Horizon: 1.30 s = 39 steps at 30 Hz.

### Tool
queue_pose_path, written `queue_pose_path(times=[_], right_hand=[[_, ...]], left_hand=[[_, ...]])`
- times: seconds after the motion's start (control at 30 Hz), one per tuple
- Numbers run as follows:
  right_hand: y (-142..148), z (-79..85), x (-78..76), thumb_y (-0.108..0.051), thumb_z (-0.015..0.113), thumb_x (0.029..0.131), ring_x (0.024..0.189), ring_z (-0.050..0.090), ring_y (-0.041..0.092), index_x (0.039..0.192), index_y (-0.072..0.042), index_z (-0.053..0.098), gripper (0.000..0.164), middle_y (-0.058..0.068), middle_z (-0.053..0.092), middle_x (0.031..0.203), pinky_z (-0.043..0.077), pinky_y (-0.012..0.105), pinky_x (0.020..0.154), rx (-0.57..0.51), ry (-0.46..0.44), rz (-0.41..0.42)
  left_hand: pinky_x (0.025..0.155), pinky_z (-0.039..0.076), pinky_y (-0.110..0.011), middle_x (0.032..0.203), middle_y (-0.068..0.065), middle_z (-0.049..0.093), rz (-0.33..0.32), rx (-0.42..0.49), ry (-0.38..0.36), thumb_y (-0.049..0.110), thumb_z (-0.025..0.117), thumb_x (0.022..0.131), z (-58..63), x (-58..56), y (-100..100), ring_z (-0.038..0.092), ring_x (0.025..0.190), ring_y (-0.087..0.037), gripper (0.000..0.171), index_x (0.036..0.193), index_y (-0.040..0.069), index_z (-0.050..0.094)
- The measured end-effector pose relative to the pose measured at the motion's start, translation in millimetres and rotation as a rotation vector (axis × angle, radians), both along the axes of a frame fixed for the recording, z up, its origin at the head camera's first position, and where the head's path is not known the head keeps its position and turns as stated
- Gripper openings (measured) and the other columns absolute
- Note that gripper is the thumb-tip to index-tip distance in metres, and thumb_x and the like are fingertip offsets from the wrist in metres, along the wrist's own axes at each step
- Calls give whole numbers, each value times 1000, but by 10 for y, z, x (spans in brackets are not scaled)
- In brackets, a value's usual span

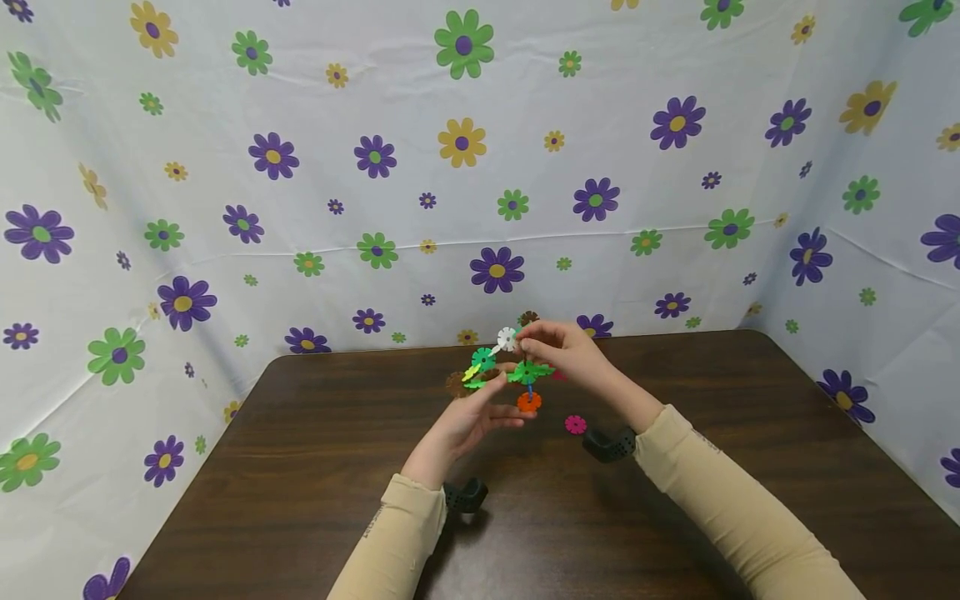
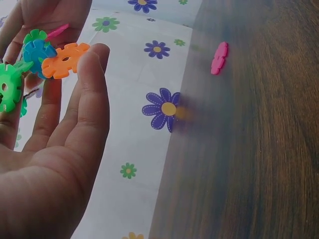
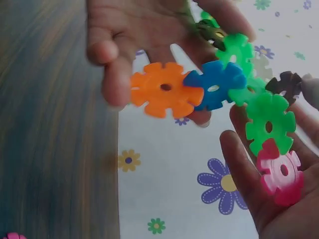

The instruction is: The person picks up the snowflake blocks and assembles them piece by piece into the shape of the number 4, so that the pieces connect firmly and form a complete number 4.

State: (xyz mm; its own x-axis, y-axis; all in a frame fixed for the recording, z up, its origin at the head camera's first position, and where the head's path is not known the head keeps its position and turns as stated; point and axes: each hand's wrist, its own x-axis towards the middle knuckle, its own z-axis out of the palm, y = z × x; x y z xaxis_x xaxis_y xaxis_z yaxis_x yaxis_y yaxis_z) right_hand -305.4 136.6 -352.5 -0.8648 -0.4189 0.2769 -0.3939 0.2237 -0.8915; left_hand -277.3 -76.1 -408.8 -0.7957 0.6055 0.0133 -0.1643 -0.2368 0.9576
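My left hand (image 1: 467, 418) holds a chain of flat, notched plastic flower discs above the table, thumb over it and fingers beneath. An orange disc (image 1: 529, 402) hangs lowest, slotted into a blue disc (image 3: 217, 85) that joins several green ones. A white disc (image 1: 507, 338) stands at the top beside my right hand (image 1: 570, 352). That hand pinches a dark brown disc (image 3: 285, 85) at the chain's edge, its thumb tip on the rim. Close to its palm in the right wrist view, a pink disc (image 3: 283, 180) is slotted into a green disc (image 3: 270, 124).
One loose pink disc (image 1: 575, 425) lies on the dark wooden table (image 1: 315, 467), below the held chain. Behind the table hangs a white flower-printed cloth (image 1: 405, 200), which also runs along both sides. Black wrist cameras sit under both wrists, low over the tabletop.
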Motion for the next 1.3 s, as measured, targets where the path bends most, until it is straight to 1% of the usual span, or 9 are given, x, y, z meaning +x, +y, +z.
queue_pose_path(times=[0.23, 0.37, 0.53, 0.67, 0.83, 0.93, 1.13, 1.23, 1.3], right_hand=[[68, -24, 91, -11, 57, 99, 86, 61, 19, 126, -10, 64, 28, 6, 67, 112, 54, 32, 68, 115, 285, 47], [140, -23, 94, 5, 65, 85, 96, 61, 18, 134, -10, 56, 52, 6, 62, 123, 54, 32, 76, 234, 416, 129], [187, -12, 103, 5, 76, 77, 102, 60, 18, 139, -14, 48, 71, 7, 56, 128, 54, 32, 81, 351, 446, 170], [181, -11, 123, 1, 79, 77, 99, 62, 17, 139, -13, 48, 71, 8, 58, 126, 54, 33, 81, 405, 492, 147], [180, -29, 128, 2, 81, 76, 95, 63, 18, 136, -10, 50, 68, 9, 60, 123, 55, 33, 79, 393, 580, 137], [186, -38, 124, 1, 81, 75, 95, 62, 16, 136, -10, 50, 69, 8, 60, 122, 55, 32, 79, 390, 618, 138], [203, -39, 121, 0, 82, 75, 93, 62, 15, 136, -9, 51, 69, 9, 61, 120, 55, 31, 79, 400, 640, 136], [213, -40, 115, 0, 82, 75, 90, 62, 14, 135, -8, 52, 67, 9, 62, 120, 55, 31, 77, 408, 631, 137], [217, -41, 110, 0, 82, 75, 88, 61, 14, 135, -7, 53, 66, 9, 62, 120, 55, 31, 75, 413, 623, 138]], left_hand=[[92, 50, -41, 146, -20, 43, -1, 4, 8, 42, 50, 100, 19, 1, 10, 69, 94, -24, 57, 146, 10, 39], [92, 49, -42, 135, -18, 54, -3, 0, 12, 42, 50, 100, 9, -5, 20, 69, 94, -25, 56, 144, 9, 41], [91, 50, -42, 130, -12, 59, -7, 5, 18, 42, 51, 100, -4, -5, 26, 69, 94, -25, 57, 145, 9, 38], [93, 48, -41, 132, -24, 55, -15, -17, 21, 43, 52, 99, -6, 8, 27, 69, 92, -22, 59, 143, 5, 40], [96, 46, -43, 128, -31, 54, -27, -42, 42, 43, 50, 100, -11, 15, 31, 69, 92, -21, 60, 143, 3, 40], [95, 47, -43, 125, -31, 56, -29, -45, 75, 43, 47, 101, -20, 11, 34, 68, 95, -26, 58, 145, 7, 38], [96, 47, -44, 127, -28, 57, -35, -46, 126, 43, 43, 103, -44, -4, 48, 56, 110, -50, 54, 147, 11, 36], [96, 47, -44, 126, -31, 56, -32, -40, 129, 44, 43, 103, -54, -3, 54, 53, 111, -54, 54, 146, 13, 38], [96, 47, -44, 128, -30, 55, -27, -34, 132, 44, 44, 102, -55, 1, 58, 57, 109, -49, 53, 145, 13, 39]])
